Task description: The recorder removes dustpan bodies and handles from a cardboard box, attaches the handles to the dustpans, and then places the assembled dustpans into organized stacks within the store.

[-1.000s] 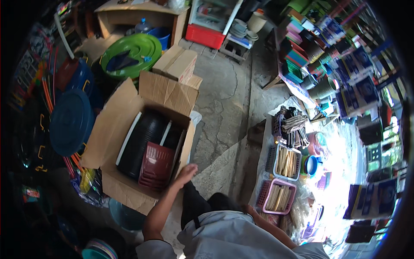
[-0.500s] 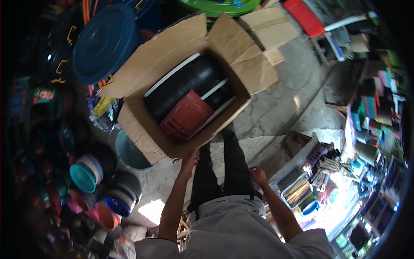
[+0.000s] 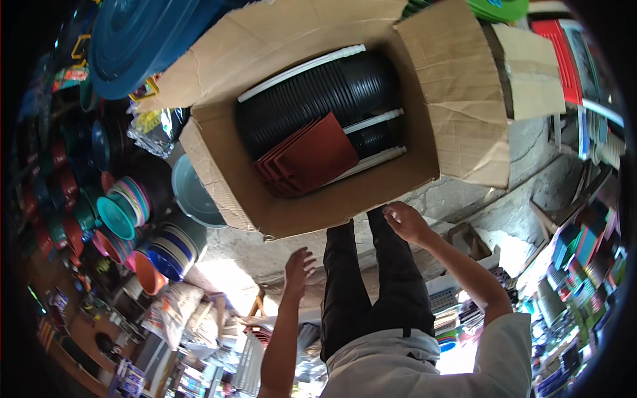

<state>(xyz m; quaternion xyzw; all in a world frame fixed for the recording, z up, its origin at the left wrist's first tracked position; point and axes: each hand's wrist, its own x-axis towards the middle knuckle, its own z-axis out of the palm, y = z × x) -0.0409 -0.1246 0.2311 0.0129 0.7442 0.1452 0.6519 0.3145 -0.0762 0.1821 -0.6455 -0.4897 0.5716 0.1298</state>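
Observation:
A large open cardboard box (image 3: 345, 211) stands before me with its flaps spread. Inside lies a long row of nested black round plastic pieces (image 3: 318, 93), their edges making close ribs. On them leans a small stack of red-brown flat plastic pieces with slots (image 3: 315, 156), their exact kind unclear. White strips (image 3: 302, 71) lie along the black pieces. My left hand (image 3: 300, 270) hangs below the box's near left corner, holding nothing, fingers apart. My right hand (image 3: 406, 223) is just by the box's near edge, fingers loosely bent, with nothing visible in it; contact cannot be made out.
A big blue lid (image 3: 142, 40) is at the upper left, and a grey-blue tub (image 3: 194, 192) sits beside the box. Stacked colourful basins (image 3: 119, 215) line the left. At the right are a red plastic piece (image 3: 556, 60) and crowded goods (image 3: 584, 245).
The box appears larger and nearer in view. My left hand has come away from the box's near edge and opened; my right hand has risen toward that edge.

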